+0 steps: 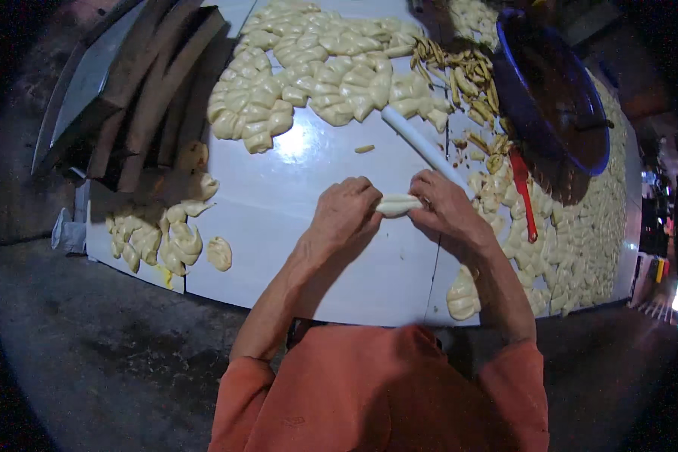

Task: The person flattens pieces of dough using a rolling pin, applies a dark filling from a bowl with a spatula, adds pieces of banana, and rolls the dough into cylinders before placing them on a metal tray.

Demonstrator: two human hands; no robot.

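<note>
My left hand (346,207) and my right hand (441,203) grip either end of a pale, elongated piece of dough (395,203) on the white tabletop (279,241), their fingers curled round it. Just beyond my right hand a white rolling pin (418,143) lies diagonally, reaching up to a mass of shaped dough pieces (316,83) at the back. A small yellowish strip (364,148) sits alone above my hands. Loose flattened dough pieces (181,245) lie at the left, and another (463,294) is beside my right forearm.
Dark stacked trays (120,98) lean at the back left. A blue basin (591,154) stands at the back right, beside yellowish strips (478,90) and a red long-handled utensil (523,196). Many dough pieces (580,248) cover the table's right side.
</note>
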